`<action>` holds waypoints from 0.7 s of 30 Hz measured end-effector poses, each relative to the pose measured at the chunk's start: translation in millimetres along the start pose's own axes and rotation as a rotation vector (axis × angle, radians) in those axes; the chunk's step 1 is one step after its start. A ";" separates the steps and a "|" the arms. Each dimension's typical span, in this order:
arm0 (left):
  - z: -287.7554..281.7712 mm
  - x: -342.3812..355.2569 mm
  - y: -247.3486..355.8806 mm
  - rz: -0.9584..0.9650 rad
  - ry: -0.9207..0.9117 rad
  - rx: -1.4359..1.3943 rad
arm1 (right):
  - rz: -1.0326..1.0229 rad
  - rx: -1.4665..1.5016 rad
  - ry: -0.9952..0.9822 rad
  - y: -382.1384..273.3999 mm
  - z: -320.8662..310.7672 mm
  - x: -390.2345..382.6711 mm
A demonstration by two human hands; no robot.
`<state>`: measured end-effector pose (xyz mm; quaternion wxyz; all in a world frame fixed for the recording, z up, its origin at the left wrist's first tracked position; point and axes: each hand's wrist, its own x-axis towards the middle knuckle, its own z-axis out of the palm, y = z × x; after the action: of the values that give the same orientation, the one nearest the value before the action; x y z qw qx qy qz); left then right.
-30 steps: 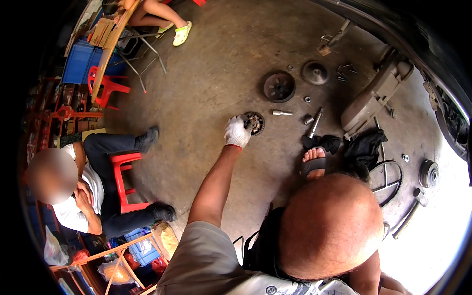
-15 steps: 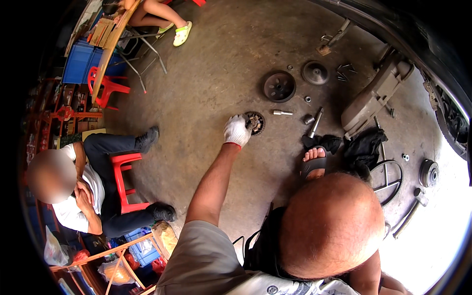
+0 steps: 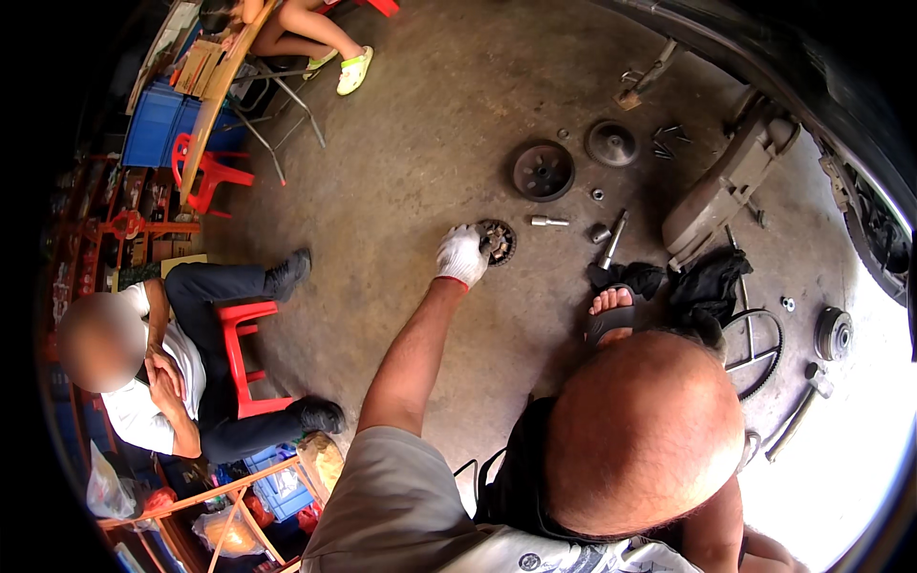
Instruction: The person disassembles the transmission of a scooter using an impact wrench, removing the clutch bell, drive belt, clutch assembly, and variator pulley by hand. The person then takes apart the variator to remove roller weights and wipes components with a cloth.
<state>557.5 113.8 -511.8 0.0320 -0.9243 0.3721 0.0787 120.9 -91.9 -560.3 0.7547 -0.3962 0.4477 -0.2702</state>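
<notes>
My left hand, in a white knitted glove with a red cuff edge, is stretched out over the concrete floor. Its fingers are closed on the left edge of a round metal part with a toothed rim and several blocks inside, which rests on the floor. The glove hides that edge. My right hand does not show. To the right of the part lies a silver socket. Farther off are a dark drum with holes and a domed metal disc.
Nearer my foot are a short metal cylinder, a metal rod and black cloth. A belt, pulley and hammer lie at right, beside a grey cover. A seated person is at left.
</notes>
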 end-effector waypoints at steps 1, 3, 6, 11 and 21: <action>-0.1 -0.8 -2.3 0.005 -0.001 0.015 | -0.002 0.001 0.000 5.9 -3.9 1.9; 0.3 -0.4 4.3 0.020 -0.008 0.024 | 0.033 0.075 0.035 17.2 -18.4 6.9; -0.3 -0.5 3.8 0.021 -0.016 0.044 | 0.015 0.136 0.042 25.2 -22.9 9.8; -1.5 0.6 2.1 0.005 -0.021 0.030 | -0.031 0.015 0.027 23.6 -25.2 6.7; 15.1 -9.2 -6.6 -0.031 -0.028 0.014 | -0.042 -0.092 -0.012 20.9 -21.4 12.0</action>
<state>553.7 126.6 -525.1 0.0448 -0.9284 0.3579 0.0888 108.4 -97.4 -589.5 0.7324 -0.4416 0.4467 -0.2629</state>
